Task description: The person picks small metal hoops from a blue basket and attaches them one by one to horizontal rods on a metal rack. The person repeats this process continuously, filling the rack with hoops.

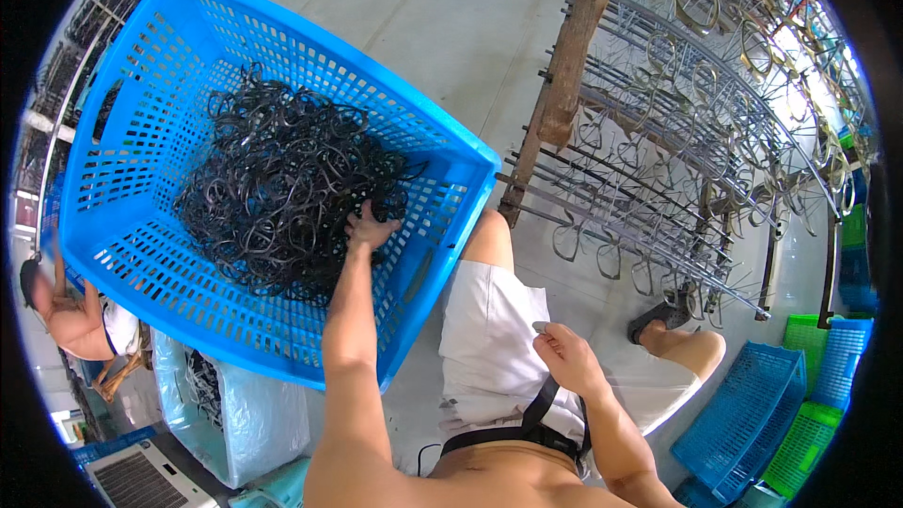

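Note:
A large blue plastic basket (442,136) stands tilted in front of me on the left. Inside it lies a tangled heap of thin dark loops (273,179), seemingly plastic or metal pieces. My left hand (370,228) reaches over the near wall and touches the right side of the heap; its thumb and fingers are spread, with the fingertips partly among the loops. Over my lap, my right hand (567,357) is closed in a pinch. A small greyish bit shows at its fingertips, too small to name.
At the right, a wooden-post rack (564,66) carries metal bars hung with many wire loops. Blue crates (743,414) and green crates (800,452) stand lower right. Lower left are a plastic-lined bin (273,423) and another person (85,325).

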Demonstrator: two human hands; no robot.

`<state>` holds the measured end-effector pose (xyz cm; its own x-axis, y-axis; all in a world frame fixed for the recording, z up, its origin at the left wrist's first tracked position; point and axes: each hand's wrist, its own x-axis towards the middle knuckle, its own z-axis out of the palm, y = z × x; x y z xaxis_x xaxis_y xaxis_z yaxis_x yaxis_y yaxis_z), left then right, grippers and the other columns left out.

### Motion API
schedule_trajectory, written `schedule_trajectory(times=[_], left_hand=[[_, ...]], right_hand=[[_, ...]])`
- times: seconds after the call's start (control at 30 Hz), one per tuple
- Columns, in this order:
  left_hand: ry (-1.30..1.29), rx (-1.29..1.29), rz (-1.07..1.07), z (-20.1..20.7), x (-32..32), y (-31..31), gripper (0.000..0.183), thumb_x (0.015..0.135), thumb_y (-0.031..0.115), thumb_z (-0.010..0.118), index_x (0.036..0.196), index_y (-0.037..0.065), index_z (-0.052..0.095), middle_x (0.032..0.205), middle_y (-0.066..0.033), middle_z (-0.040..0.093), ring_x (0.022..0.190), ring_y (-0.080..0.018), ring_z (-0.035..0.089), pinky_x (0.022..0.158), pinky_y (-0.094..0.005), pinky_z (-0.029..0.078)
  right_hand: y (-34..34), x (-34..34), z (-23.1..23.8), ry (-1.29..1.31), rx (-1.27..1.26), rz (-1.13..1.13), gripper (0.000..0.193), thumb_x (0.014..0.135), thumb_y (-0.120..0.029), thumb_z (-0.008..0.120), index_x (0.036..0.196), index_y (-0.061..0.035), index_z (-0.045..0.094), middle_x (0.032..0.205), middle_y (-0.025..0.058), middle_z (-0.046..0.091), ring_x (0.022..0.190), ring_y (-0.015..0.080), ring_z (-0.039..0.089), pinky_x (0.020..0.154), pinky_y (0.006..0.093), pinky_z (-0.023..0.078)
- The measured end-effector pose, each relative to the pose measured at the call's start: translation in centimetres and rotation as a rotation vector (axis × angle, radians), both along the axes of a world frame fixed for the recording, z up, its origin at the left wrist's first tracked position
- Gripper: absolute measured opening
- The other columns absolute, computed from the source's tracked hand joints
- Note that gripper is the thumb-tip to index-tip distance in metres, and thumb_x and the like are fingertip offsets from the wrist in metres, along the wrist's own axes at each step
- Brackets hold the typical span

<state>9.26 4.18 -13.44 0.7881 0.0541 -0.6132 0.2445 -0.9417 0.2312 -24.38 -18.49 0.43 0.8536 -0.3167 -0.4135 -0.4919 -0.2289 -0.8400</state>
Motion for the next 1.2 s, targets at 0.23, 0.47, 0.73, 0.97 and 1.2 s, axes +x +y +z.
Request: schedule_trajectory(times=[0.23, 0.47, 0.73, 0.97, 1.2], left_hand=[[-0.1, 0.128, -0.113, 0.8, 0.8, -2.8, 0.087, 0.072, 0.067, 0.052, 0.136, 0.01, 0.035, 0.142, -0.0192, 0.026, 0.127, -0.0445, 0.027, 0.1, -0.0551, 0.028], [0.049, -0.6, 0.075, 4.8, 2.5, 1.1, 0.055, 0.079, 0.045, 0.051, 0.112, 0.001, 0.057, 0.106, -0.0108, 0.061, 0.096, -0.0271, 0.057, 0.085, -0.0364, 0.042], [0.025, -1.495, 0.229, 14.6, -5.7, 2.1, 0.047, 0.087, 0.041, 0.042, 0.114, 0.003, 0.052, 0.075, 0.0004, 0.047, 0.067, -0.0096, 0.044, 0.06, -0.0265, 0.036], [0.137, -1.516, -0.308, 19.1, -15.2, -7.3, 0.068, 0.082, 0.058, 0.045, 0.118, 0.0, 0.046, 0.082, 0.001, 0.047, 0.069, -0.0073, 0.04, 0.061, -0.0225, 0.033], [1.066, -1.485, -0.133, 17.6, -25.2, -16.0, 0.073, 0.063, 0.02, 0.069, 0.128, 0.003, 0.04, 0.087, 0.0012, 0.041, 0.078, -0.0117, 0.041, 0.07, -0.0243, 0.036]], right_hand=[[0.2, 1.9, -0.8, -0.047, -0.09, 0.113, 0.028, 0.082, -0.016, 0.06, 0.103, 0.0022, 0.059, 0.085, 0.0146, 0.061, 0.073, 0.0252, 0.061, 0.069, 0.0319, 0.049], [-0.3, 1.3, -0.9, -0.023, -0.106, 0.091, 0.026, 0.082, -0.018, 0.06, 0.099, 0.002, 0.059, 0.082, 0.0154, 0.061, 0.073, 0.0278, 0.061, 0.068, 0.0338, 0.048], [2.9, 9.8, 3.3, -0.462, 0.014, 0.101, 0.033, 0.083, -0.014, 0.061, 0.111, 0.0005, 0.05, 0.099, 0.0159, 0.052, 0.088, 0.0292, 0.055, 0.077, 0.0348, 0.045], [-3.4, 7.8, 5.0, -0.652, 0.278, 0.113, 0.026, 0.092, -0.018, 0.052, 0.108, 0.0015, 0.057, 0.08, 0.0057, 0.057, 0.079, 0.0143, 0.054, 0.074, 0.0278, 0.045], [-10.2, -6.5, 6.2, -0.633, 0.992, -0.473, 0.025, 0.092, -0.028, 0.051, 0.101, -0.0046, 0.054, 0.051, 0.0012, 0.042, 0.039, 0.0118, 0.04, 0.035, 0.0246, 0.027]])
